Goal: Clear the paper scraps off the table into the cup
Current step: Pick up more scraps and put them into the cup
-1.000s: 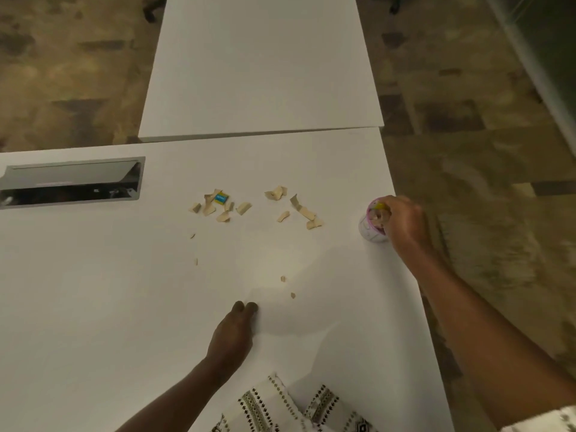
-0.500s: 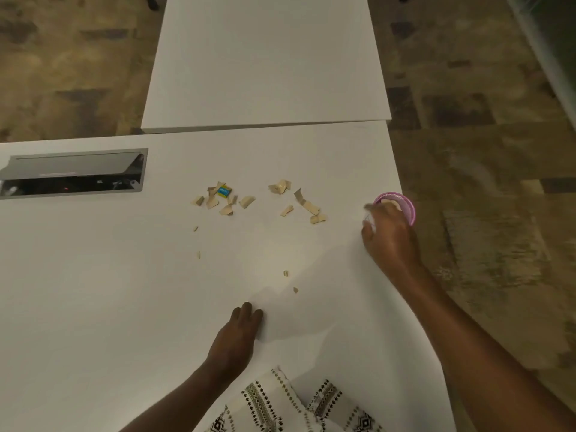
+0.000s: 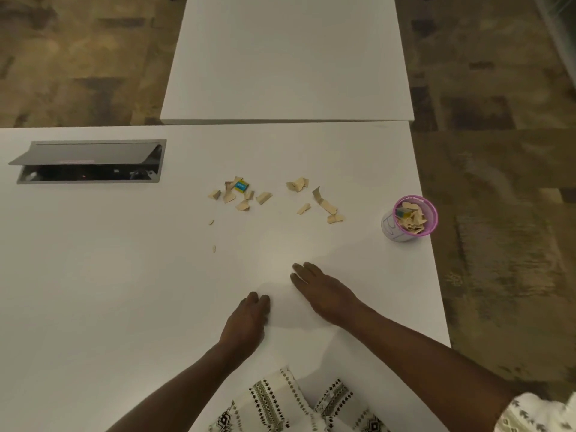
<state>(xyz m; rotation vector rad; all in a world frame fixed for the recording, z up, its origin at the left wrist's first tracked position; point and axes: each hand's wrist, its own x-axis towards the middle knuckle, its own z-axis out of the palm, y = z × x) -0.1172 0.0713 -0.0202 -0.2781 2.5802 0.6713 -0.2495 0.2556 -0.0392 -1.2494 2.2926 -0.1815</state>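
Near the tabletop's front edge, the left hand (image 3: 247,319) is lying curled and the right hand (image 3: 324,294) lying flat, fingers spread, both holding nothing, while beyond them torn tan paper scraps (image 3: 274,198) are sitting mid-table, strung left-to-right, and the pink-rimmed cup (image 3: 408,221) is standing upright at the right edge, part-filled with scraps.

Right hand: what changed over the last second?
The right hand let go of the cup at the table's right edge and came back toward the person, now flat on the table beside the left hand. Cup stands alone, scraps inside. Left hand and the scrap piles stayed put.
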